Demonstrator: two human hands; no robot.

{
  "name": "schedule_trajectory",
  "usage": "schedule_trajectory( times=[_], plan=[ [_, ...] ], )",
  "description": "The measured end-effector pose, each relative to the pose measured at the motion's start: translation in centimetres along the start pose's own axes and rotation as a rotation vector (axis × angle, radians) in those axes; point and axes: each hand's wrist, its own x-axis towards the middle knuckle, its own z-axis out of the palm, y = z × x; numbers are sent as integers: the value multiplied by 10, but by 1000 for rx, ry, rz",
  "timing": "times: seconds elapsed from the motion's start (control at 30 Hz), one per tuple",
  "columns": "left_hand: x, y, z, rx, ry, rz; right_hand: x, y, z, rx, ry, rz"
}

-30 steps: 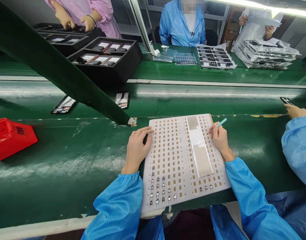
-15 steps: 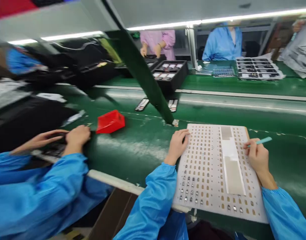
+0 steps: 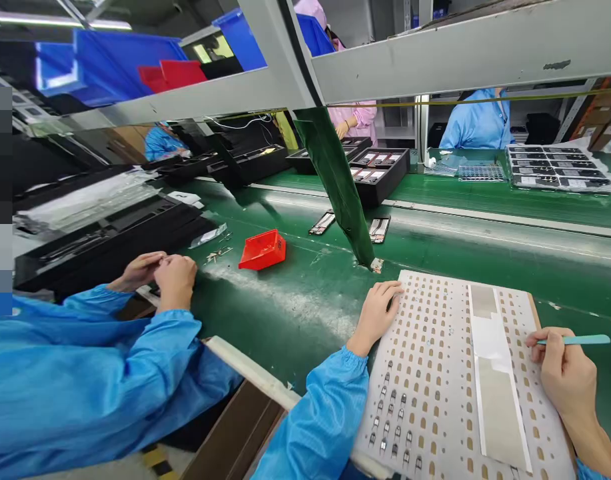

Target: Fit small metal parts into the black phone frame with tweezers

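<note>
A white board (image 3: 438, 427) with rows of small tan slots lies tilted on the green bench in front of me. Small metal pieces (image 3: 396, 417) sit in several slots at its lower left. A strip with beige panels (image 3: 502, 413) and a white middle lies along its right half. My left hand (image 3: 378, 313) rests its fingers, slightly bent, on the board's upper left edge, with a gap at the thumb. Above the board's right edge, my right hand (image 3: 568, 373) pinches slim teal tweezers (image 3: 588, 339); their tips are hidden by the fingers.
A red bin (image 3: 262, 250) stands left of a slanted green post (image 3: 342, 193). At left, a co-worker's hands (image 3: 172, 277) work near a black tray (image 3: 110, 240). Two phone-like parts (image 3: 380, 229) lie beyond. Other people sit across the bench by black boxes (image 3: 380, 173).
My view has swung left and up, so the bench and board appear farther right and lower. Both my hands stay at the board. The co-worker's hands have come together.
</note>
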Motion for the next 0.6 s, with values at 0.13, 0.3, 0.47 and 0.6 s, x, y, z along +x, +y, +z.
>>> schedule_trajectory(
  times=[0.13, 0.3, 0.47, 0.6],
  plan=[
    [0, 1, -1, 2, -8, -14, -1, 1, 1, -29, -30, 5],
    [-1, 0, -2, 1, -12, -27, -4, 0, -1, -72, -24, 6],
    [0, 1, -4, 3, -10, -24, -7, 1, -1, -58, 3, 38],
    [-1, 0, -3, -4, -13, -26, -7, 8, 0, -81, -37, 61]
  ],
)
